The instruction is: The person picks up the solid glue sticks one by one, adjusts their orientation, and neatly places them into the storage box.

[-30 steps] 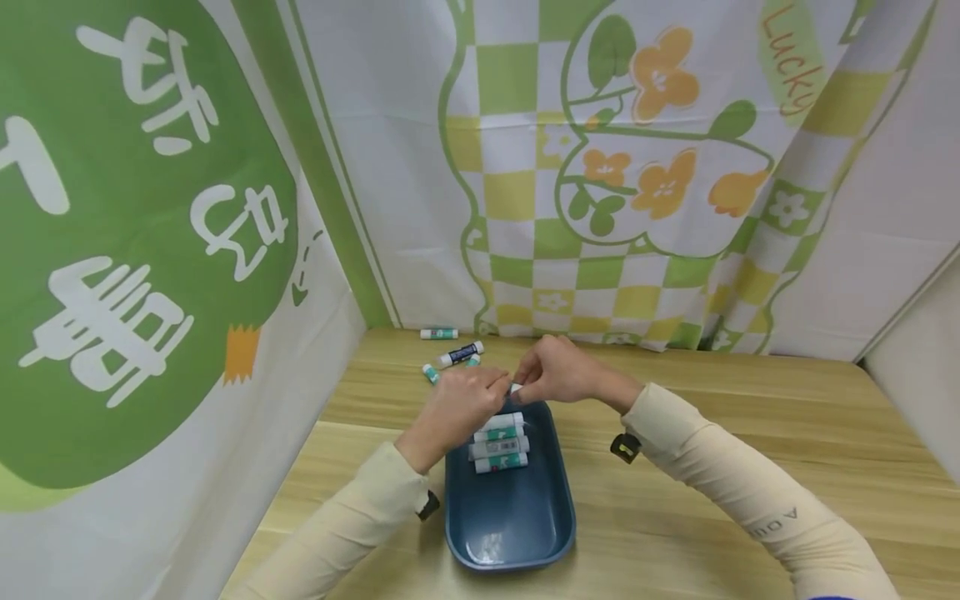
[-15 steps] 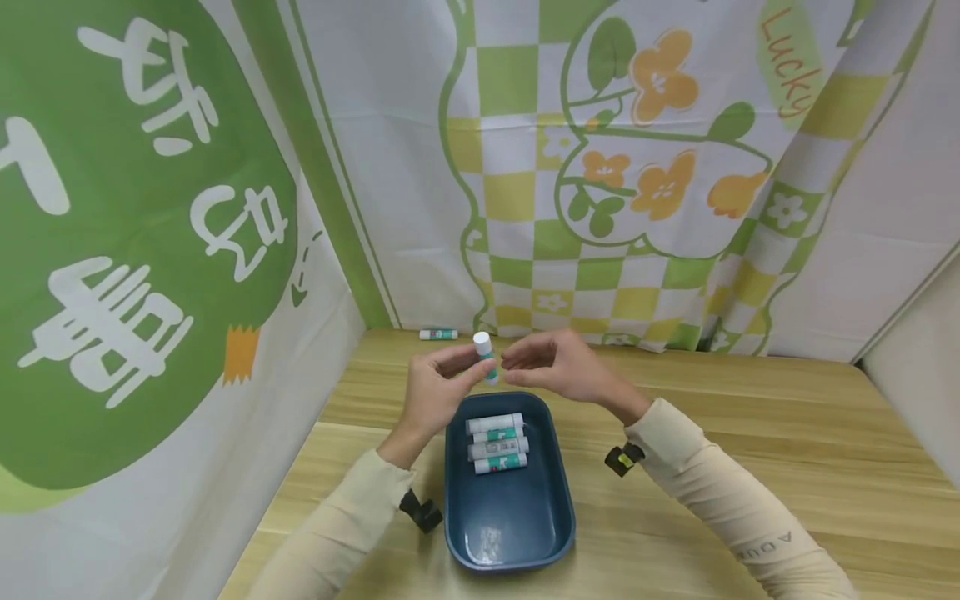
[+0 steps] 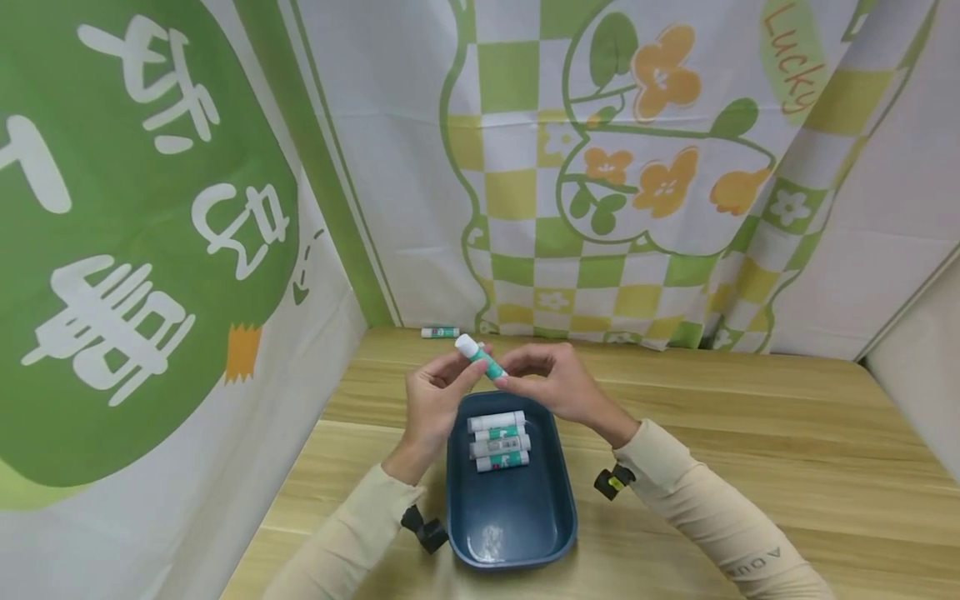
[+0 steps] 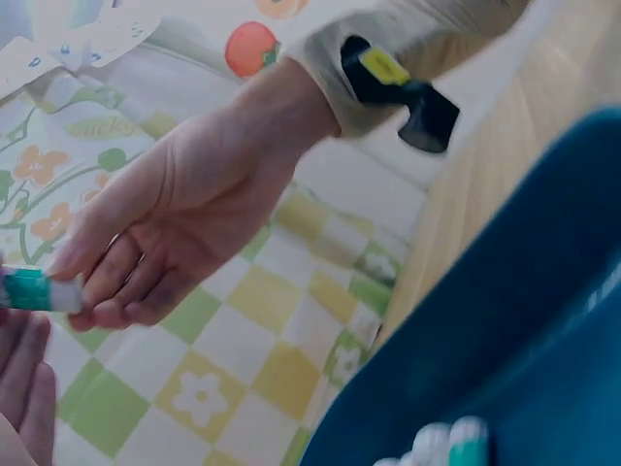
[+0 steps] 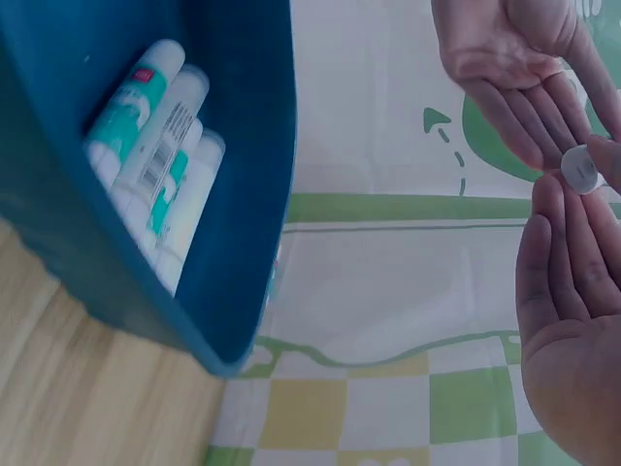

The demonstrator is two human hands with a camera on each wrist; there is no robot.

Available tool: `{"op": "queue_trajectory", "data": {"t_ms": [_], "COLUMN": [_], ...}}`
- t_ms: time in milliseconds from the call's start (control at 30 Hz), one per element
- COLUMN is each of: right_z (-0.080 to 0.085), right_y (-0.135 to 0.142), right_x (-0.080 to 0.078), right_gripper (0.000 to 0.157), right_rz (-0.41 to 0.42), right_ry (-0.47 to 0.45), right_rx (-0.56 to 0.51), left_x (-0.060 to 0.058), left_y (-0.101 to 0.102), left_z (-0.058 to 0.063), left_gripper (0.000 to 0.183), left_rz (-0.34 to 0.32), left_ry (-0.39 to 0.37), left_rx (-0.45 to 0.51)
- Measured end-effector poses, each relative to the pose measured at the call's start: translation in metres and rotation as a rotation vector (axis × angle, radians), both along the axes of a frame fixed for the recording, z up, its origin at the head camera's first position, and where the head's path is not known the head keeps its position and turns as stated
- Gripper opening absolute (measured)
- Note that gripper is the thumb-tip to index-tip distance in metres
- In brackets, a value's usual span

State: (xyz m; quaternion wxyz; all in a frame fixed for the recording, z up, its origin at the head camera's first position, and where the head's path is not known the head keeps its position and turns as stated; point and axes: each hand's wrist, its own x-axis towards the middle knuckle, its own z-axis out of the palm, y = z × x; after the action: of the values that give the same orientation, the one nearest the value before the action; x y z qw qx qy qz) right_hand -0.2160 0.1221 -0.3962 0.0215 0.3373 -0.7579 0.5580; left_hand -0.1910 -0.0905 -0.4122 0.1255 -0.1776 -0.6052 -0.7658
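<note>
A glue stick (image 3: 486,361) with a white cap and teal label is held tilted above the far end of the dark blue tray (image 3: 512,552). My left hand (image 3: 437,398) pinches it along the label between thumb and fingers. At its lower end, the thumb and fingertips of my right hand (image 3: 562,382) grip it too; in the left wrist view, that right hand (image 4: 199,189) pinches the white end. Inside the tray, several glue sticks (image 3: 500,443) lie side by side in a row, some teal-labelled, one greyish with a barcode.
Another teal-labelled glue stick (image 3: 440,332) lies at the back of the wooden table (image 3: 712,425), close to the patterned curtain (image 3: 600,283). A green and white cloth (image 3: 247,400) hangs along the left side. My hands hide part of the table behind the tray.
Both hands were low over the tray's far edge. The left hand then raised the glue stick upright; now it tilts leftward and the right hand has come in to hold its lower end.
</note>
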Motion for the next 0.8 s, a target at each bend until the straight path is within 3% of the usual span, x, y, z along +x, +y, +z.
{"op": "queue_trajectory", "data": {"t_ms": [100,267,433,567,800], "right_z": [0.0,-0.001,-0.004,-0.008,-0.019], "right_y": [0.004,0.014,0.024,0.029,0.029], "right_x": [0.0,0.0,0.002,0.005,0.011], "right_gripper": [0.016,0.015,0.012,0.011,0.012], "right_rz": [-0.019,-0.042,-0.05,-0.022,0.055], "right_ry": [0.028,0.064,0.071,0.07,0.117], "right_rx": [0.063,0.187,0.303,0.384,0.508], "left_x": [0.003,0.014,0.026,0.037,0.053], "left_y": [-0.011,-0.035,-0.052,-0.063,-0.077], "left_z": [0.001,0.001,-0.005,-0.019,-0.05], "left_gripper": [0.026,0.049,0.08,0.101,0.127], "left_rz": [-0.025,-0.073,-0.076,-0.091,-0.16], "left_ry": [-0.011,-0.037,0.03,0.063,0.096], "left_rx": [-0.179,-0.6,-0.998,-1.194,-1.41]}}
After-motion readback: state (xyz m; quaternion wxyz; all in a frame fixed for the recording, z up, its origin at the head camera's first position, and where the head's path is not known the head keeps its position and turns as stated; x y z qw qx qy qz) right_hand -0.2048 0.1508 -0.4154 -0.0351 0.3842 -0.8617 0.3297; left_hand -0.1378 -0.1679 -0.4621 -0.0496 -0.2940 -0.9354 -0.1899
